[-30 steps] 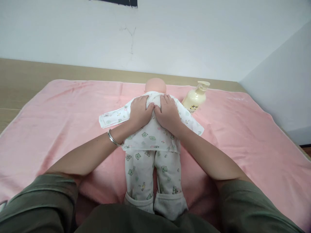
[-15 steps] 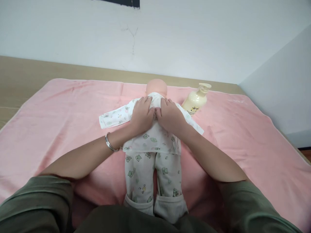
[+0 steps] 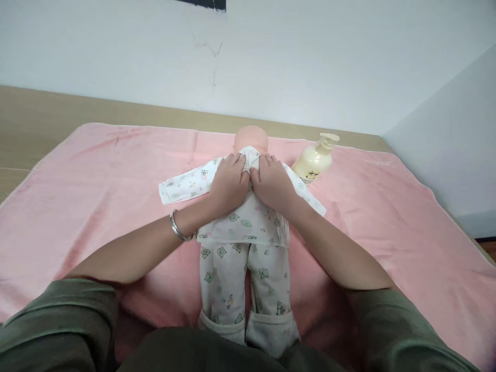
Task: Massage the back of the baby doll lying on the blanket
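On the back of the doll [image 3: 246, 227], both hands [image 3: 230, 182] [image 3: 273, 185] near-flat without visible grip, pink blanket [image 3: 108, 191] edges well away either side.

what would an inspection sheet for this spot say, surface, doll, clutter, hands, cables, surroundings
Surface: pink blanket, creased, spread over a wood-toned top.
Job's things: baby doll, back up, face not visible, in printed shirt and matching pants.
Clutter: cream pump bottle on the blanket, near the doll's sleeve at picture right.
Hands: left hand and right hand on the doll's upper back, thumbs close together; silver bangle on the left wrist.
Cables: nothing seen.
Surroundings: white wall with thin crack-like lines; dark panel partly visible above.
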`<state>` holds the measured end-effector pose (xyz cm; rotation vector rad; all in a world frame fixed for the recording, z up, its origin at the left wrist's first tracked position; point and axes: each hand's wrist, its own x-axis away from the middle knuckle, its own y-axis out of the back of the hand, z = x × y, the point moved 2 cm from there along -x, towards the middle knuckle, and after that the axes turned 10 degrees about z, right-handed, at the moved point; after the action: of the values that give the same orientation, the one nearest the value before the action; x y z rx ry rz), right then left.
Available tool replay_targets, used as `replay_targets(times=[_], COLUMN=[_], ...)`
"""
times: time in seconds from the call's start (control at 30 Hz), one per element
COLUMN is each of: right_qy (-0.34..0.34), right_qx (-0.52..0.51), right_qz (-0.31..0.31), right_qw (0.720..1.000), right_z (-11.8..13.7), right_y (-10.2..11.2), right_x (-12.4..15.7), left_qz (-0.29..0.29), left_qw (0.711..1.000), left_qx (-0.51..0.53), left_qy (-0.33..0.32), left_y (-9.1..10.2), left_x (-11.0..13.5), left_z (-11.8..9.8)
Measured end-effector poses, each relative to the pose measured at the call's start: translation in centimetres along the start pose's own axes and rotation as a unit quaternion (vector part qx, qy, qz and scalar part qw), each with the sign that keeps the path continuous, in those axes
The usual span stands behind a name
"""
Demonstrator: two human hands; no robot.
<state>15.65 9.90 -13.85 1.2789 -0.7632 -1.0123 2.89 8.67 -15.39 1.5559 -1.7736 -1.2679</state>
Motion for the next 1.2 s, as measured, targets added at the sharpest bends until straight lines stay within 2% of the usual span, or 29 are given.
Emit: replay_targets(times=[0.1, 0.17, 0.27, 0.37, 0.43, 0.5, 0.63, 0.73, 0.83, 0.93, 1.0, 1.07, 1.2], right_qy=[0.042, 0.057, 0.04, -0.005, -0.011, 0.004, 0.038, 0.064, 0.074, 0.016, -0.017, -0.006, 0.039], right_qx=[0.034, 0.024, -0.019, -0.055, -0.051, -0.017, 0.065, 0.06, -0.009, -0.085, -0.1, -0.077, 0.008], right_qz=[-0.037, -0.039, -0.014, 0.014, 0.024, 0.018, -0.015, -0.014, 0.006, 0.016, 0.009, -0.004, -0.044], right_qw=[0.998, 0.997, 0.999, 0.998, 0.998, 1.0, 0.997, 0.996, 0.997, 0.996, 0.995, 0.997, 0.998], right_z=[1.9, 2.3, 1.1, -0.8, -1.2, -0.7, 1.8, 2.5, 1.2, -0.7, -1.3, -0.8, 1.7], right_y=[-0.6, -0.7, -0.5, -0.1, 0.2, 0.2, -0.1, -0.2, 0.1, 0.5, 0.4, 0.2, -0.6], right_x=[2.3, 2.7, 1.3, -0.9, -1.3, -0.6, 2.7, 3.6, 1.8, -0.7, -1.2, -0.6, 2.7], left_qz=[0.003, 0.005, 0.002, -0.021, -0.02, -0.005, 0.027, 0.033, 0.01, -0.008, 0.005, 0.026, 0.063], left_qw=[0.999, 0.997, 0.999, 0.999, 0.998, 0.999, 0.999, 0.997, 0.998, 0.997, 0.996, 0.995, 0.995], left_qx=[0.044, 0.067, 0.022, -0.037, -0.044, -0.033, 0.024, 0.035, -0.034, -0.082, -0.092, -0.093, -0.057], left_qy=[0.027, 0.046, 0.046, -0.002, -0.031, -0.037, 0.023, 0.058, 0.042, -0.005, -0.017, -0.011, 0.043], left_y=[0.8, 1.0, 0.6, -0.2, -0.6, -0.4, 0.7, 1.0, 0.6, 0.1, 0.2, 0.7, 1.7], left_x=[-1.7, -2.2, -1.4, 0.4, 1.1, 0.9, -1.3, -1.9, -0.7, 0.8, 1.0, 0.4, -1.6], left_z=[1.6, 2.2, 1.6, 0.1, -0.5, -0.4, 1.3, 1.9, 0.9, -0.4, -0.8, -0.6, 0.7])
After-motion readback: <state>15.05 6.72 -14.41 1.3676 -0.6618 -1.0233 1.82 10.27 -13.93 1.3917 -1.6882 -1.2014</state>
